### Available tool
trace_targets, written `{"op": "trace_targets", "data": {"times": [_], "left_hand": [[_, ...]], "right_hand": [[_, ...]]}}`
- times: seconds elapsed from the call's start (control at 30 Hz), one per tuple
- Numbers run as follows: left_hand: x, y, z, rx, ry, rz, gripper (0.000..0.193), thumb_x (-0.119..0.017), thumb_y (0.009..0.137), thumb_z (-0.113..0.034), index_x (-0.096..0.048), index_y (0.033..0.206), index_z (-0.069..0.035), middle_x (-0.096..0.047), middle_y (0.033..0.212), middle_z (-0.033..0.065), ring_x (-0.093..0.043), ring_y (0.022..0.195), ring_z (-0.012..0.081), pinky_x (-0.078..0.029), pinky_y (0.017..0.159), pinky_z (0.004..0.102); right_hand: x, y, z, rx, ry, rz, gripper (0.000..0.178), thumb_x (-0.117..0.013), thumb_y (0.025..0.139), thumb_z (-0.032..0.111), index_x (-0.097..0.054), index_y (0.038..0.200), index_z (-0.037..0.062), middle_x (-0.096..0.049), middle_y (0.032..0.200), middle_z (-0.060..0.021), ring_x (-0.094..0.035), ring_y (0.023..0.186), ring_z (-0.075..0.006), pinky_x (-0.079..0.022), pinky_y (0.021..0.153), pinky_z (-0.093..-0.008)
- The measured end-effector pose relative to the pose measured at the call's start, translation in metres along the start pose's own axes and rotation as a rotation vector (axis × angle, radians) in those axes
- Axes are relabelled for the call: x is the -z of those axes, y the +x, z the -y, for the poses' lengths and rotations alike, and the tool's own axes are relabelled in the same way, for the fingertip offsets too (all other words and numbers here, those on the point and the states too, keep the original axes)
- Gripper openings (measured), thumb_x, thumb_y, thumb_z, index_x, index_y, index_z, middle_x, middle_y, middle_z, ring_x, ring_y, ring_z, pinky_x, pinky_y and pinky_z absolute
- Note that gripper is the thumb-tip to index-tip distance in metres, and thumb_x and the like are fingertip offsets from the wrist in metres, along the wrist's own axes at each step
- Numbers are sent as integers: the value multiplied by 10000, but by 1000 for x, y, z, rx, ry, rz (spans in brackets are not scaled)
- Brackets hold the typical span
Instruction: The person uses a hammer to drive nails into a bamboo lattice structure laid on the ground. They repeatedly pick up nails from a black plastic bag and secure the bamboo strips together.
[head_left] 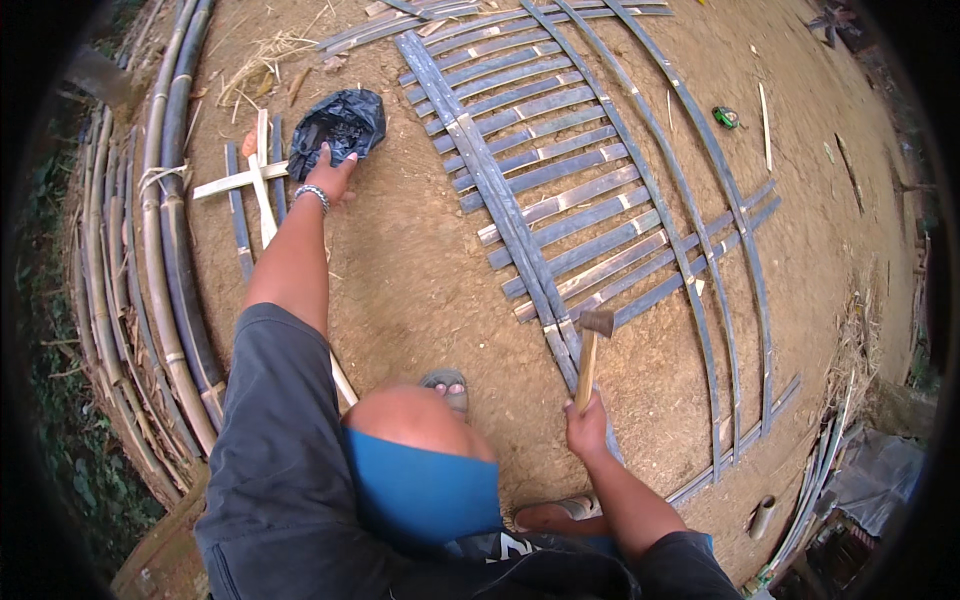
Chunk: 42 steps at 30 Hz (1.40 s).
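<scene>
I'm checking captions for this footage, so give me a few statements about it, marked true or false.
1. The right hand grips a wooden-handled tool. True.
2. The left hand is at a white bucket. False: it is at the black plastic bag.
3. A bracelet is on the left wrist. True.
4. The small green item lies left of the slatted frame. False: it lies to its right.

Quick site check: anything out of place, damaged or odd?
Nothing looks plainly damaged. The green tape measure lies loose on the dirt, right of the bamboo lattice and away from the hammer in the right hand, so possibly mislaid. The lattice's bowed strips may be lens distortion.
</scene>
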<state>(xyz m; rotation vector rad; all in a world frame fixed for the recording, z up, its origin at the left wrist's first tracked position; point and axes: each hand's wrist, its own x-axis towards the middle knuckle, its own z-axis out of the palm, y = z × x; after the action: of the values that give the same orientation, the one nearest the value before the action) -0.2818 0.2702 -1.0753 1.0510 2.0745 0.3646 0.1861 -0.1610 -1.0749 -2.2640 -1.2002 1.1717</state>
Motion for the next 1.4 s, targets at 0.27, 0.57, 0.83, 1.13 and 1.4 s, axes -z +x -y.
{"op": "trace_targets", "data": {"times": [0.27,0.57,0.83,1.13,1.4], "left_hand": [[-39,-5,21,-275,207,-548,356,-719,909,-329,-777,1128,-55,-732,1099,249,-703,1034,426,-545,941,472],[-45,-123,79,-543,301,-482,158,-677,932,-159,-770,1018,-65,-732,912,203,-700,845,419,-554,769,506],[8,-224,140,-754,526,-326,129,-705,896,-149,-745,989,-70,-714,839,159,-684,764,374,-533,707,469],[38,-245,80,-454,507,-133,330,-660,941,-412,-786,1036,-123,-752,918,168,-712,861,380,-562,781,493],[-24,-118,25,-510,805,289,357,-550,962,-152,-674,1291,-91,-690,1238,206,-660,1118,400,-511,993,462]], "right_hand": [[-2,-14,13,12,-139,157,279,-680,927,139,-588,1139,-18,-636,1033,-291,-624,1005,-488,-499,886,-513],[1,26,42,192,-150,176,299,-672,929,129,-573,1160,-33,-627,1067,-300,-605,1043,-494,-480,923,-519],[13,22,45,246,-92,224,313,-684,932,144,-574,1168,-31,-655,1018,-249,-652,976,-400,-508,879,-468],[8,1,25,141,-221,296,279,-697,925,147,-595,1131,-11,-669,1028,-242,-667,993,-394,-517,866,-459],[8,-5,24,222,-185,288,293,-698,924,171,-599,1123,-20,-662,1019,-271,-652,991,-452,-515,878,-487]]}}
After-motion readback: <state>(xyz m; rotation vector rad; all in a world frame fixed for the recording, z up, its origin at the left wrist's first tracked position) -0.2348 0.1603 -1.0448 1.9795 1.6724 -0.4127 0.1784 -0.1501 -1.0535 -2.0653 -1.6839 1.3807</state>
